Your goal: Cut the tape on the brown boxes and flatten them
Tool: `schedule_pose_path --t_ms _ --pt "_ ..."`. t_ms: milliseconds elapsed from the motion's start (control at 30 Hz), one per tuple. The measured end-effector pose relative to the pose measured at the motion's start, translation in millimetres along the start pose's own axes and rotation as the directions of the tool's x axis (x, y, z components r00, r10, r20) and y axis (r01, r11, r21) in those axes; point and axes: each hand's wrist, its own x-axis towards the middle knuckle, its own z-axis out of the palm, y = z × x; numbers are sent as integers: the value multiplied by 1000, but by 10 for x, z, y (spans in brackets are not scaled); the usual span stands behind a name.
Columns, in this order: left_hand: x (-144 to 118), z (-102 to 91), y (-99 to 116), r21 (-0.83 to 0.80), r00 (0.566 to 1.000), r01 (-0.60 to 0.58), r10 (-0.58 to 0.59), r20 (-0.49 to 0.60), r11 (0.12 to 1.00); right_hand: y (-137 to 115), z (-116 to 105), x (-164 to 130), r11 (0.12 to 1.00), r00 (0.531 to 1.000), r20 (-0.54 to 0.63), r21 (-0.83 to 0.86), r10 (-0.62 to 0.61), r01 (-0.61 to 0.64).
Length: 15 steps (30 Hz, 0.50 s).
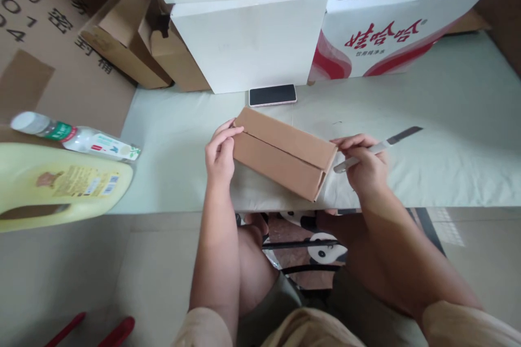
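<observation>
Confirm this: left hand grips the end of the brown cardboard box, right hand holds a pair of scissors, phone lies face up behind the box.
Not scissors. In the head view the right hand holds a utility knife, blade extended. The left hand does grip the cardboard box, and the phone lies behind it.

Readable print around you: numbers on cardboard, red script on a carton.

On the flat brown cardboard sheet (61,38) at your far left you can read "X50", "50", "01" and "04" beside Chinese characters too skewed to make out. The white carton (402,27) ahead carries large red Chinese lettering, upside down to you, and a barcode strip. The bottle labels are too small to read.
</observation>
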Motion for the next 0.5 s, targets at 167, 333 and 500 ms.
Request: schedule_pose_path --t_ms 167,333,500 --pt "68 -99 -134 -162 956 115 -153 -248 980 89 36 23 961 977 14 -188 211 -205" --pt "67 -146 -147 -260 909 153 -239 -342 953 167 97 -17 942 917 255 -220 306 -253" --pt "65 -110 -140 -303 860 249 -353 -367 920 230 92 -104 977 878 432 -137 205 -161"
